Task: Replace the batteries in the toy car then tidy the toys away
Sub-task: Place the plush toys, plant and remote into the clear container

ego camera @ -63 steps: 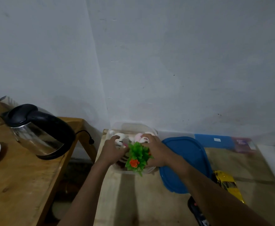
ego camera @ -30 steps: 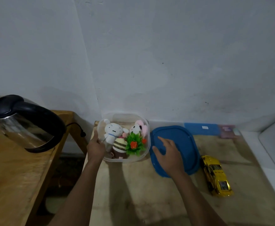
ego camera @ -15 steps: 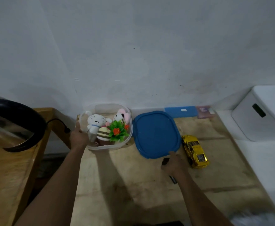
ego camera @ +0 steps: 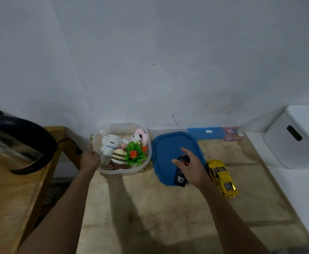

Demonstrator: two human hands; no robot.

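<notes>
A: What colour is the toy car point(ego camera: 222, 177)?
B: Glossy golden yellow. The remote control point(ego camera: 179, 176) is black, with red buttons and a white emblem.
A: And the lid point(ego camera: 168, 147)?
B: Plain blue; the container point(ego camera: 122, 124) is clear plastic.
A: The toys?
B: A white plush point(ego camera: 109, 143) with a thin blue neck line, a pink-eared plush point(ego camera: 138, 137) in white, a striped plush point(ego camera: 118, 156) in cream and brown bands, and a plastic plant point(ego camera: 136, 154), green with orange flowers.
A: The kettle point(ego camera: 12, 136)?
B: Black top and base, shiny steel body; the side table point(ego camera: 7, 198) is tan wood
</notes>
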